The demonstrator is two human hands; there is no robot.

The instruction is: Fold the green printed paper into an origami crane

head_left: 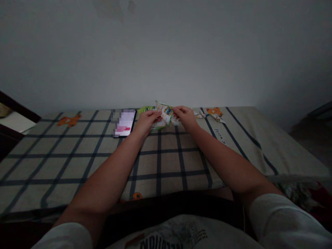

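Both hands (146, 121) (186, 118) pinch a printed wrapper (167, 112), arms (111, 171) (223, 155) stretched forward.

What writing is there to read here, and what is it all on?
"world": on the tablecloth; neighbouring lettering is partly hidden.
Shirt: large lettering cut off, small print blurred; neither readable.
Printed packet: too small and blurred.
Phone: screen pixelated, nothing readable.
Twisted strip: nothing readable.

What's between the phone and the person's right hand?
In the head view, the left hand, the colourful printed piece both hands pinch, and green printed material lie between the phone and the right hand.
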